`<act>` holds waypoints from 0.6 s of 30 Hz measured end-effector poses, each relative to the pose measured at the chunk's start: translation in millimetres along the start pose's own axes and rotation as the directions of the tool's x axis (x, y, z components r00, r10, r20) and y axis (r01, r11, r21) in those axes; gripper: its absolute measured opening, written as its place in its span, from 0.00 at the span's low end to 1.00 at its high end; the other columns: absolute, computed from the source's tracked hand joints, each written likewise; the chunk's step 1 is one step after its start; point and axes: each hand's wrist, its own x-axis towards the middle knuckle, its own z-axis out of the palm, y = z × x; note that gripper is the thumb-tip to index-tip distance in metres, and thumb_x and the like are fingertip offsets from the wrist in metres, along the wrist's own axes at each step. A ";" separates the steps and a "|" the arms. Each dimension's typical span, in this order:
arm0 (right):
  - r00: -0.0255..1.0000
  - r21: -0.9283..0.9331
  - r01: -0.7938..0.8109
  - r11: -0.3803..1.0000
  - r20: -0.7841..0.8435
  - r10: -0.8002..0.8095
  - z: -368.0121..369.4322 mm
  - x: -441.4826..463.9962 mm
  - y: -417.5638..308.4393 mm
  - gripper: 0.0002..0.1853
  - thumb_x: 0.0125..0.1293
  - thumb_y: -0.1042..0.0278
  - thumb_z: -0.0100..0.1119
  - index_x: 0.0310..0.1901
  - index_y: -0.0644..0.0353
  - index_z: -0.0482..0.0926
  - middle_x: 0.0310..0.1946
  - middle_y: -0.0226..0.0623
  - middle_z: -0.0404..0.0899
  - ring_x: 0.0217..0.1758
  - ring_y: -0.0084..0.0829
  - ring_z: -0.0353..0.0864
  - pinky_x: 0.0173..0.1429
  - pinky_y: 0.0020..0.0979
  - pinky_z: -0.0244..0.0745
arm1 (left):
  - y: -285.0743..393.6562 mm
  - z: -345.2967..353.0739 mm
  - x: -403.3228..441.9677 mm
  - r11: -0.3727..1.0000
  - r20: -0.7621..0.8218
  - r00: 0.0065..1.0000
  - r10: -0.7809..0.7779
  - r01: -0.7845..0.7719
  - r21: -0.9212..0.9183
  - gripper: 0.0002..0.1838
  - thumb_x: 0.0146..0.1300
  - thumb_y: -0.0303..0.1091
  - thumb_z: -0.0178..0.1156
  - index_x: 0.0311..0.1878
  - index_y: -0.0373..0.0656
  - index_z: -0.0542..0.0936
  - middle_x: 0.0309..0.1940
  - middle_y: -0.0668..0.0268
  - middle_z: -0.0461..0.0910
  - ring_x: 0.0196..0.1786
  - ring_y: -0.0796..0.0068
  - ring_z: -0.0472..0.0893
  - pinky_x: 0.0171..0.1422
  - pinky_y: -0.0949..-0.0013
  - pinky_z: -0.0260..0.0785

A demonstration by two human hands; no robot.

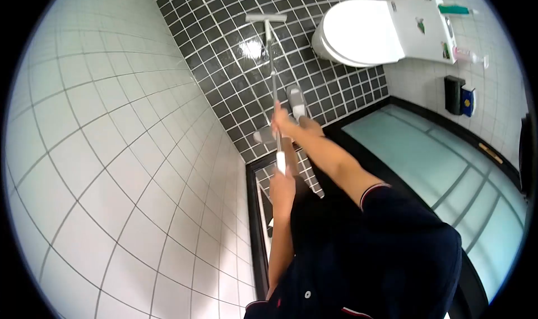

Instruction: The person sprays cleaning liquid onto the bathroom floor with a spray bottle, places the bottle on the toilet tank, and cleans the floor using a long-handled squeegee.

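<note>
A long-handled squeegee (pixel 274 84) reaches from my body to the dark tiled floor (pixel 235 67). Its pale head (pixel 266 18) lies on the tiles, left of the toilet, near wet, shiny patches. My left hand (pixel 282 185) is wrapped round the white grip at the handle's near end. Farther up the pole, my right hand (pixel 282 120) is closed round the metal shaft. Below the hands, my feet in grey slippers (pixel 296 98) stand on the floor.
At the upper right is a white toilet (pixel 364 32), with a green bottle (pixel 454 9) and a pink bottle (pixel 469 56) on its tank. White tiled wall (pixel 123 151) fills the left. A frosted glass door (pixel 443 156) with a dark frame lies at the right.
</note>
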 end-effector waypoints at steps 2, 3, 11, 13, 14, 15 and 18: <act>0.997 0.064 -0.046 0.997 -0.053 0.049 2.3 1.7 -20.0 0.40 0.68 0.31 0.28 0.14 0.61 0.64 0.07 0.40 0.66 0.05 0.33 0.66 0.08 0.36 0.61 | -2.4 1.4 16.8 0.996 -0.005 0.999 0.045 -0.044 0.075 0.24 0.68 0.48 0.49 0.45 0.30 0.70 0.34 0.36 0.78 0.39 0.35 0.78 0.42 0.42 0.71; 0.998 0.057 -0.043 0.997 -0.035 0.045 3.9 3.4 -4.5 0.40 0.68 0.30 0.29 0.15 0.62 0.65 0.07 0.40 0.67 0.06 0.33 0.67 0.08 0.35 0.61 | -11.8 0.9 7.9 0.995 0.005 1.000 0.029 -0.029 0.095 0.24 0.68 0.48 0.49 0.45 0.30 0.70 0.34 0.36 0.78 0.39 0.35 0.78 0.42 0.42 0.71; 0.845 0.199 -0.523 0.829 0.251 0.472 22.5 -122.3 109.2 0.36 0.64 0.28 0.37 0.25 0.59 0.70 0.12 0.39 0.69 0.11 0.37 0.71 0.17 0.41 0.72 | -66.4 -43.7 -99.9 0.910 0.110 0.937 -0.332 0.288 0.299 0.25 0.67 0.49 0.51 0.50 0.33 0.70 0.37 0.36 0.78 0.44 0.34 0.77 0.45 0.42 0.69; 0.688 0.301 -0.710 0.637 0.490 0.535 27.3 -133.6 110.3 0.33 0.62 0.27 0.43 0.29 0.56 0.69 0.14 0.36 0.67 0.15 0.39 0.71 0.27 0.48 0.74 | -106.1 -62.6 -105.7 0.877 0.057 0.958 -0.281 0.232 0.420 0.25 0.64 0.48 0.53 0.57 0.39 0.71 0.35 0.42 0.81 0.41 0.41 0.80 0.45 0.46 0.72; 0.652 0.337 -0.745 0.576 0.551 0.521 33.3 -137.5 107.4 0.32 0.61 0.27 0.44 0.30 0.55 0.67 0.15 0.34 0.66 0.16 0.39 0.71 0.30 0.49 0.74 | -103.6 -70.5 -106.5 0.863 0.065 0.961 -0.268 0.209 0.459 0.25 0.64 0.48 0.53 0.57 0.39 0.71 0.35 0.42 0.81 0.41 0.41 0.80 0.45 0.46 0.72; 0.612 0.362 -0.780 0.510 0.609 0.504 39.5 -140.9 105.5 0.32 0.61 0.26 0.45 0.30 0.54 0.66 0.15 0.33 0.65 0.17 0.38 0.70 0.34 0.51 0.74 | -102.0 -74.0 -106.5 0.809 -0.019 0.962 -0.271 0.239 0.537 0.24 0.62 0.45 0.55 0.55 0.38 0.73 0.34 0.44 0.82 0.39 0.44 0.81 0.44 0.47 0.73; 0.702 0.372 -0.704 0.605 0.493 0.514 56.0 -144.5 91.7 0.32 0.62 0.27 0.43 0.27 0.55 0.65 0.14 0.31 0.64 0.15 0.33 0.69 0.29 0.47 0.77 | -122.1 -89.8 -81.0 0.765 -0.065 0.959 -0.276 0.260 0.590 0.19 0.58 0.39 0.58 0.49 0.37 0.76 0.30 0.48 0.82 0.36 0.47 0.82 0.40 0.49 0.74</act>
